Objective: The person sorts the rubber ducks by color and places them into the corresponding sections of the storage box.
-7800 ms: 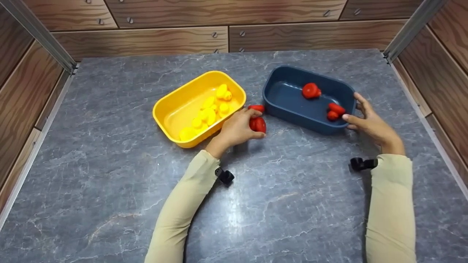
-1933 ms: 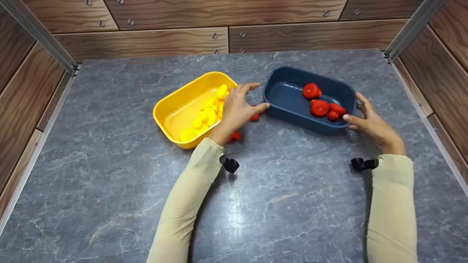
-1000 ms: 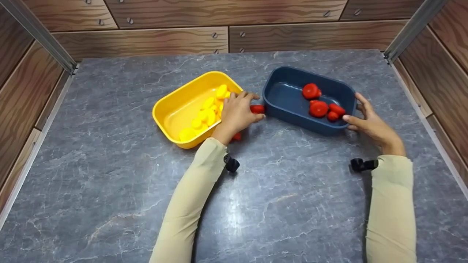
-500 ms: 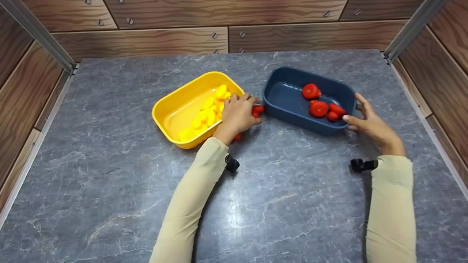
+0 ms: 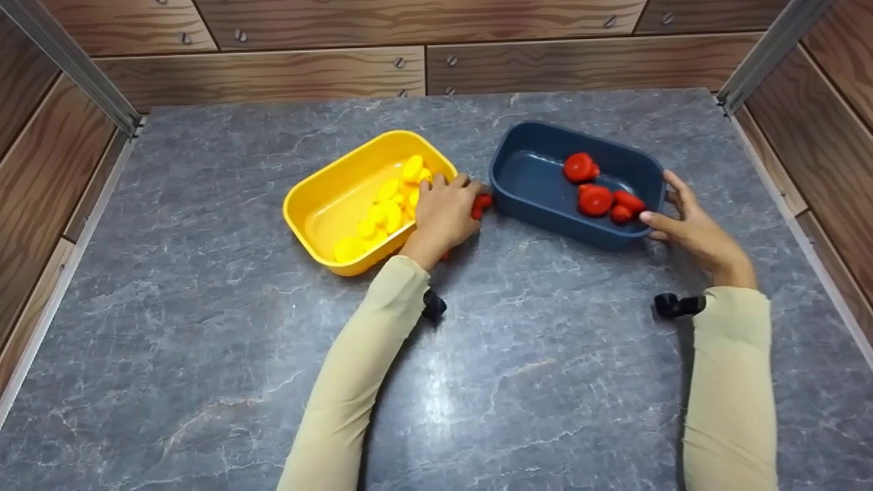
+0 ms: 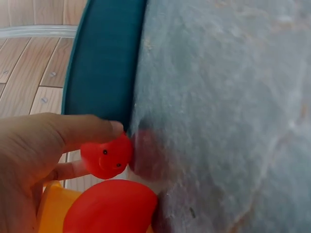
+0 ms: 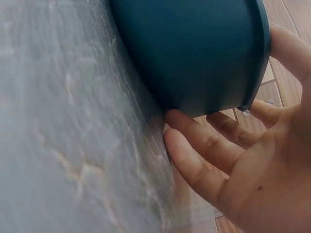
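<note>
My left hand [image 5: 447,215] reaches past the yellow bin's right edge and pinches a red toy duck [image 6: 109,155] between thumb and fingers, beside the blue bin's wall. In the head view most of that duck is hidden by the hand. A second red toy duck [image 6: 112,208] lies nearer the wrist on the table, mostly covered in the head view. My right hand [image 5: 706,235] holds the right end of the blue bin [image 5: 545,208], thumb at the rim and fingers against the end wall. Several red toy ducks [image 5: 595,200] lie inside that bin.
A yellow bin [image 5: 320,174] stands left of the blue one, with several yellow toy ducks [image 5: 389,215] inside. Both bins rest on a grey marbled table [image 5: 532,382]. Wood-patterned walls [image 5: 273,75] enclose the back and sides.
Since the oldest frame, another red duck has come into the blue bin. Over the last two seconds my left hand has lowered and closed its fingers on a red duck. My right hand stays put.
</note>
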`<state>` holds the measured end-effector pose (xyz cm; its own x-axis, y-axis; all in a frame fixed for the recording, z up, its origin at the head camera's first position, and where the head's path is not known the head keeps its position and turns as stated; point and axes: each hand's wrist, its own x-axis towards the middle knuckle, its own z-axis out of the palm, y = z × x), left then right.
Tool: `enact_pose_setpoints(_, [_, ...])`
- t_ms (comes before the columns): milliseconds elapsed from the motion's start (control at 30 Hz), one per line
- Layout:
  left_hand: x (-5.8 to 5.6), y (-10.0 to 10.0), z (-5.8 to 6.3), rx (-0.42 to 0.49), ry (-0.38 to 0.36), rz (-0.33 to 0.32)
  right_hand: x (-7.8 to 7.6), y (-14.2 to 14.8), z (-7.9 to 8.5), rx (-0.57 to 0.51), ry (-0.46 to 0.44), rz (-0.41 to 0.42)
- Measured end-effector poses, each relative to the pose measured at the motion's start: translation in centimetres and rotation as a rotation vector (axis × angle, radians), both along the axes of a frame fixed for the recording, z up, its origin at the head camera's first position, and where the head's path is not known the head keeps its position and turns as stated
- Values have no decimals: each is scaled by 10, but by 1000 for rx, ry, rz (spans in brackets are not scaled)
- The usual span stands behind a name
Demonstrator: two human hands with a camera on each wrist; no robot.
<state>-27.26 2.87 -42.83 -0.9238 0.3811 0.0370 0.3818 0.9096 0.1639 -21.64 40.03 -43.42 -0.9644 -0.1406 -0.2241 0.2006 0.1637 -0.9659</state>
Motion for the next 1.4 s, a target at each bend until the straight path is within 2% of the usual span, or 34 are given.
enact_pose_setpoints(200, [-1, 1, -3, -14, 46, 10, -1, 1, 0, -2, 6, -7])
enact_pose_setpoints(433, [-1, 0, -3, -15, 62, 1, -1, 1, 2, 0, -8, -8])
enact_pose_setpoints(667, [2, -4, -2, 88, 82, -12, 0, 0, 2, 22, -2, -1])
enact_pose_setpoints(867, [3, -9, 1, 199, 50, -21, 0, 0, 0, 12, -1, 5])
enact_pose_setpoints(1067, [3, -11, 4, 232, 8, -23, 0, 0, 1, 15, -4, 5])
enact_pose_setpoints(1400, [5, -11, 5, 270, 27, -27, -2, 1, -1, 8, -2, -3])
